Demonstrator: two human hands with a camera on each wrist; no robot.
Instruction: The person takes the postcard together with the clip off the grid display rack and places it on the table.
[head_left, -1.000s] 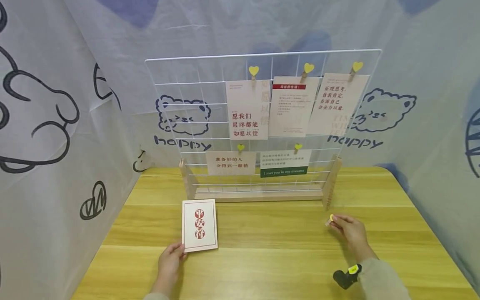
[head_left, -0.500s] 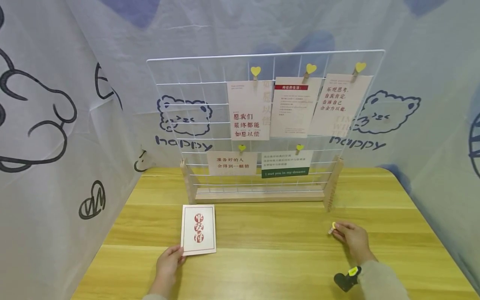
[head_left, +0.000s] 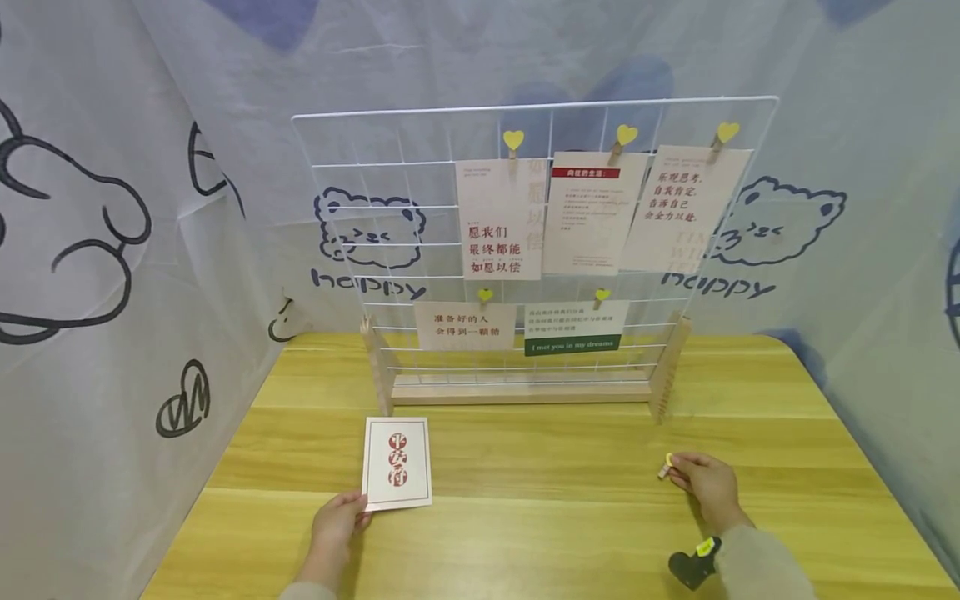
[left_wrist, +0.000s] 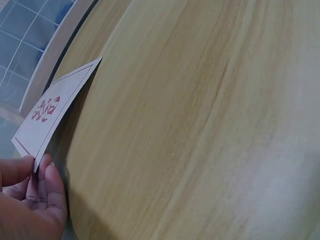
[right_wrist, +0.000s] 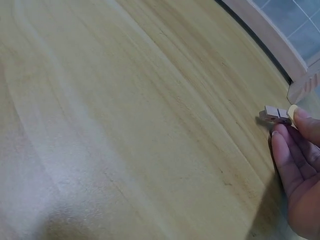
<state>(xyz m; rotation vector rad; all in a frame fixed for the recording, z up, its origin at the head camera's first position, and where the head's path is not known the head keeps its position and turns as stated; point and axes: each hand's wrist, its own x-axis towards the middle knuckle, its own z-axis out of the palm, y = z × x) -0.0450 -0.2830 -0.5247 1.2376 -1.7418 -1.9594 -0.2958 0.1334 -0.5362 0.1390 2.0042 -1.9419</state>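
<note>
A white card [head_left: 397, 462] with a thin border and red round characters is pinched at its lower left corner by my left hand [head_left: 337, 529]. The left wrist view shows the card [left_wrist: 60, 107] tilted above the table, thumb on top and fingers beneath. My right hand [head_left: 708, 487], over the table's right side, pinches a small wooden clothespin [right_wrist: 275, 114] by its yellow heart end. Behind both hands stands a white wire grid rack [head_left: 525, 108] in a wooden base. Yellow heart clothespins hold several cards on it, among them a green-banded one [head_left: 573, 327].
The wood-grain table [head_left: 525, 533] stretches between my hands and the rack. A wooden foot [head_left: 670, 367] supports the rack's right end. A printed cloth [head_left: 105, 467] hangs round the back and sides. A black heart-shaped piece [head_left: 693, 567] sits at my right sleeve.
The card has come slightly down and toward me in my left hand. My right hand has also drawn a little nearer, still pinching the clothespin. The view has shifted slightly.
</note>
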